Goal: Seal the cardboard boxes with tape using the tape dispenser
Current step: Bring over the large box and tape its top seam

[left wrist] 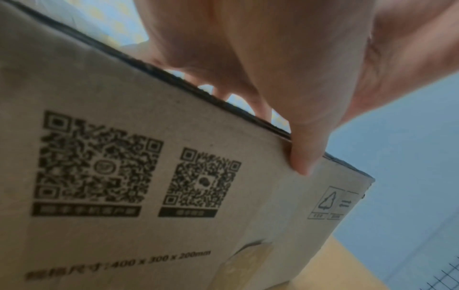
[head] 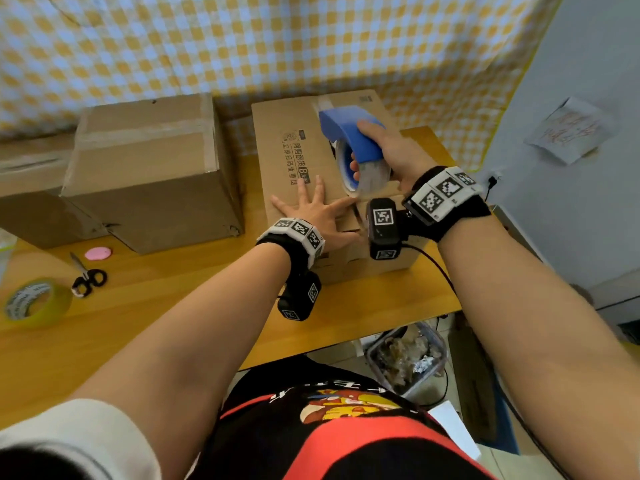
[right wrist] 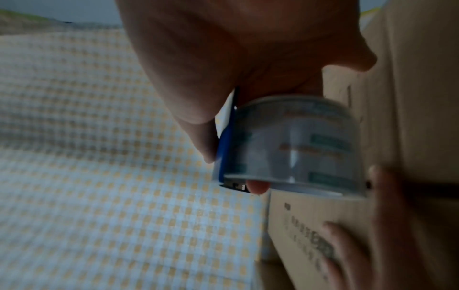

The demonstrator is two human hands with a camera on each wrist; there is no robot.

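Two hands share the printed box (head: pixel 311 168) at frame centre: your left hand (head: pixel 311 211) lies flat, fingers spread, on its near flap, while your right hand (head: pixel 388 150) grips the blue tape dispenser (head: pixel 349 133) over the seam, which runs up-frame away from you.

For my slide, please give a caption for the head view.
Left hand flat on printed box; right hand holds blue tape dispenser above it.

**Odds and ends around the work**

On the wooden surface (head: pixel 145 306) lie black-handled scissors (head: pixel 86 277), a pink disc (head: pixel 98 253) just behind them and a yellow-green tape roll (head: pixel 36 303) nearby. A checked cloth (head: pixel 242 39) hangs behind; a clear bin (head: pixel 408 358) sits on the floor.
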